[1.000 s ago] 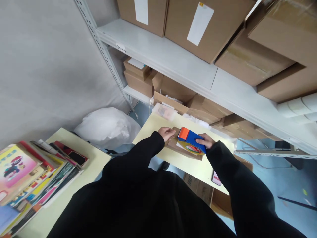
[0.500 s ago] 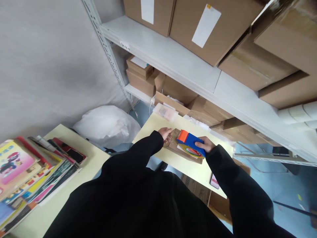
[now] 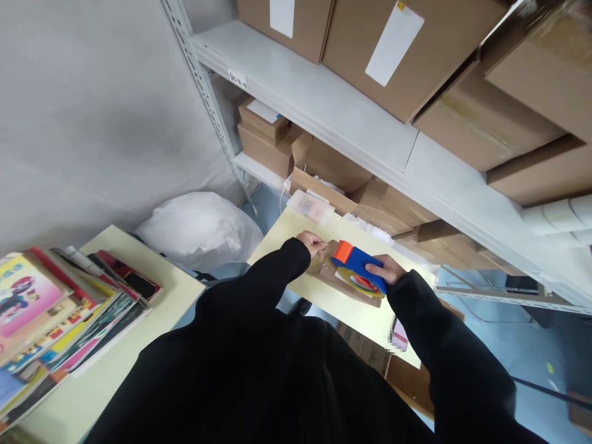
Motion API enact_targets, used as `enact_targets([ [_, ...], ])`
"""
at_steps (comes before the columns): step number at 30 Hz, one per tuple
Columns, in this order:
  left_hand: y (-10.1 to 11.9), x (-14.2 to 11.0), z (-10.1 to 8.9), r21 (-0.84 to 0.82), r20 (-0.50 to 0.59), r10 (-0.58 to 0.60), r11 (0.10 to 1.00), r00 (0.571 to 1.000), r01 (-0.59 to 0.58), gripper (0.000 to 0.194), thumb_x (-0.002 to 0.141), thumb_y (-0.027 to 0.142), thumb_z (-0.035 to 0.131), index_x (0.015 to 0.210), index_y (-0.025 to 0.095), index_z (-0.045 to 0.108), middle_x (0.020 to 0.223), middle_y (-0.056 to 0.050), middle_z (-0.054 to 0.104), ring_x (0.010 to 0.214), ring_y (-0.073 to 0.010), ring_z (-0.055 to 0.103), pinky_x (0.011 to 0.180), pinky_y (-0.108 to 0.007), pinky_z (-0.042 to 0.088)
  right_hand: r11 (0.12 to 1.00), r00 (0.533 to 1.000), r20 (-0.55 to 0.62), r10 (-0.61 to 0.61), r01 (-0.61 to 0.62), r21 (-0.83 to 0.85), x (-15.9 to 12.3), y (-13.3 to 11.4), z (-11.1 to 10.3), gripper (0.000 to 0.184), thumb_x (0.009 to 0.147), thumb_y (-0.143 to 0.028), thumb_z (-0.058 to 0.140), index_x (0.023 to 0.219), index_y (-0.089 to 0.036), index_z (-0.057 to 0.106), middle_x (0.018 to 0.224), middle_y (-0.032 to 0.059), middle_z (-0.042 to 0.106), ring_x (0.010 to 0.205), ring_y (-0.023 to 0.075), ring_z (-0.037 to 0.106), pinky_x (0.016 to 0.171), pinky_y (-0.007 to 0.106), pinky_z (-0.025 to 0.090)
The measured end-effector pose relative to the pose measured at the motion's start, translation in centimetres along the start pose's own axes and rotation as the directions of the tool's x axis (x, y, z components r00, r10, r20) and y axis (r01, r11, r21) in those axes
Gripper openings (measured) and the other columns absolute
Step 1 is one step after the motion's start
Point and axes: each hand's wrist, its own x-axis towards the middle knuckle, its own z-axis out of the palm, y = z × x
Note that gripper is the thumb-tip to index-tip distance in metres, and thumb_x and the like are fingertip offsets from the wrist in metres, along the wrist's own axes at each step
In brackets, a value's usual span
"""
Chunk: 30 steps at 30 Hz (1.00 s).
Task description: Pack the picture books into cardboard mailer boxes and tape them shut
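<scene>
A flat brown cardboard parcel (image 3: 330, 279) lies on a pale yellow table (image 3: 356, 311). My right hand (image 3: 383, 269) is closed round the handle of a blue and orange tape dispenser (image 3: 357, 264), which rests on top of the parcel. My left hand (image 3: 312, 242) presses on the parcel's left end with its fingers curled, holding it down. Both arms are in black sleeves.
A grey metal shelf (image 3: 324, 111) above the table carries large cardboard boxes (image 3: 379, 55); smaller boxes (image 3: 266, 139) stand beneath it. A clear plastic box (image 3: 309, 207) sits at the table's far edge. A stack of colourful books (image 3: 55, 320) lies on a second table at left, a white bag (image 3: 198, 228) behind.
My left hand has shifted slightly along the parcel's left end and its fingers have curled more. The dispenser has stayed on the parcel. The camera has tilted a little.
</scene>
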Motion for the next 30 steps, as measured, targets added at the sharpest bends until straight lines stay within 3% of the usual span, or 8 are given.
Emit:
enact_targets([
  [5,-1.1,0.2,-0.9,-0.114,0.077,-0.074,0.99,0.994,0.083,0.022,0.075,0.03,0.055,0.063,0.012,0.06,0.049,0.002,0.055,0.032,-0.0039,0.034,0.035,-0.019,0.03,0.991,1.0,0.006,0.024,-0.023,-0.13,-0.2,0.3,-1.3,0.035,0.062,-0.047,0.064,0.062,-0.013,0.057,0.05,0.0015,0.057,0.046,0.0143,0.051,0.042,0.025,0.036],
  [8,-2.3,-0.3,0.1,-0.208,0.156,-0.164,0.959,0.974,0.195,0.022,0.075,0.03,0.057,0.061,0.013,0.057,0.047,0.003,0.051,0.035,-0.0051,0.04,0.034,-0.018,0.03,0.987,0.999,0.002,0.042,-0.041,-0.157,0.0,0.7,-1.5,0.035,0.061,-0.047,0.065,0.064,-0.013,0.059,0.051,0.0016,0.058,0.048,0.0147,0.052,0.043,0.025,0.037],
  [11,-3.5,-0.5,1.4,-0.276,0.178,-0.187,0.933,0.966,0.232,0.025,0.074,0.035,0.059,0.063,0.013,0.057,0.047,0.004,0.05,0.038,-0.0053,0.043,0.034,-0.017,0.03,0.991,0.999,-0.008,0.046,-0.046,-0.126,0.1,1.3,-1.5,0.037,0.063,-0.049,0.063,0.066,-0.012,0.059,0.05,0.0016,0.058,0.046,0.0148,0.052,0.042,0.025,0.037],
  [18,-5.2,1.3,3.0,-0.385,0.267,-0.235,0.863,0.934,0.327,0.029,0.067,0.039,0.065,0.062,0.011,0.059,0.047,0.002,0.049,0.039,-0.0058,0.043,0.036,-0.019,0.026,0.991,0.992,0.0,0.125,-0.125,-0.052,0.0,1.5,-1.4,0.035,0.062,-0.048,0.064,0.067,-0.014,0.057,0.046,0.0011,0.058,0.04,0.016,0.053,0.039,0.026,0.039],
  [25,-6.1,1.6,5.8,-0.387,0.182,-0.308,0.851,0.934,0.355,0.028,0.073,0.034,0.06,0.056,0.014,0.051,0.039,0.006,0.037,0.033,-0.0036,0.03,0.035,-0.021,0.02,0.987,0.988,-0.003,0.153,-0.153,-0.044,0.4,1.4,-1.4,0.034,0.061,-0.047,0.065,0.068,-0.014,0.058,0.044,0.0016,0.058,0.037,0.0168,0.053,0.036,0.026,0.039],
  [30,-6.1,1.3,7.6,-0.345,0.032,-0.33,0.882,0.943,0.321,0.024,0.073,0.034,0.061,0.06,0.017,0.049,0.043,0.006,0.041,0.037,-0.0062,0.039,0.039,-0.021,0.03,0.985,0.985,0.026,0.173,-0.173,-0.015,0.6,1.7,-1.6,0.032,0.06,-0.045,0.067,0.064,-0.015,0.056,0.044,0.0014,0.059,0.036,0.0165,0.053,0.036,0.026,0.04],
])
